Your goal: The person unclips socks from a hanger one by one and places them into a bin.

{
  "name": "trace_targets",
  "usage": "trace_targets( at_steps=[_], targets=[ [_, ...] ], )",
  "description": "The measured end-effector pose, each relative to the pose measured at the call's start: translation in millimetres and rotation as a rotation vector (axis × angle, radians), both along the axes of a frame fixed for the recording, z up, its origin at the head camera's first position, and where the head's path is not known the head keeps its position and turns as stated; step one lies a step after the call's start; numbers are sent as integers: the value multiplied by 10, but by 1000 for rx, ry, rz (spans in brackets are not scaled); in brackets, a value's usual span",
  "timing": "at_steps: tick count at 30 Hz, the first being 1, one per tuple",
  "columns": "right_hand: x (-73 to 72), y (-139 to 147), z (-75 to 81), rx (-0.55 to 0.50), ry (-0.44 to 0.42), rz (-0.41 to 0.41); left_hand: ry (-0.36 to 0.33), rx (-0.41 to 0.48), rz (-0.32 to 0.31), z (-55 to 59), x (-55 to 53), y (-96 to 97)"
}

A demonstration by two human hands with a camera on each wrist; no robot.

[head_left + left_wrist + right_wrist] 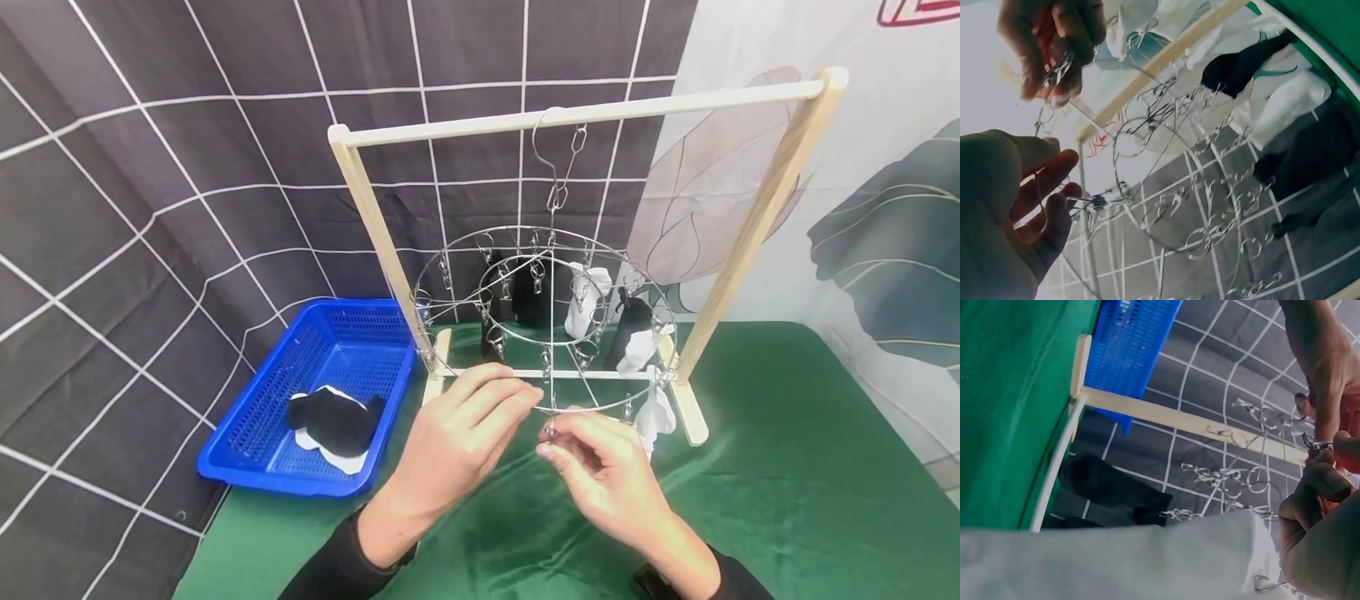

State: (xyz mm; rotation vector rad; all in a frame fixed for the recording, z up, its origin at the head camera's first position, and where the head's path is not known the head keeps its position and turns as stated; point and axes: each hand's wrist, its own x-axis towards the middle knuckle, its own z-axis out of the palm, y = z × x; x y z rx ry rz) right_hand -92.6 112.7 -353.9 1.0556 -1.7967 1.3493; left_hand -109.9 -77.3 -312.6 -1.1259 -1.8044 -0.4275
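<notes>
A round metal drying hanger [551, 342] with small clips hangs by its hook [537, 137] from a wooden rack. At the ring's front edge, my right hand [611, 471] pinches a metal clip [1060, 67] between thumb and fingers. My left hand [468, 425] is beside it, fingers loosely extended over the front left of the ring. In the left wrist view a gap shows between its thumb and fingers, near the wire. A white sock [655, 414] hangs right of my right hand. Further back hang another white sock [587, 300] and black socks [534, 292].
Left of the rack, a blue plastic basket [213, 462] holds a black sock [333, 423] with white fabric under it. The rack's wooden posts [757, 225] stand on a green cloth [795, 467]. A grey checked curtain [247, 50] hangs behind.
</notes>
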Motion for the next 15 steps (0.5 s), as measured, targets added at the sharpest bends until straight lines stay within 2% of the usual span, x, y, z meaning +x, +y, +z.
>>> trace_targets(
  at_steps=[4, 7, 11, 15],
  targets=[
    [-15, -9, -15, 12, 33, -28, -5, 12, 2, -84, -47, 18],
    [-45, -4, -64, 38, 75, -80, -5, 15, 2, -116, -60, 1],
    [-85, 23, -122, 92, 165, -164, 6, 31, 17, -126, -71, -27],
    [-88, 62, -46, 110, 264, -183, 24, 62, 32, -108, -84, -57]
  ],
)
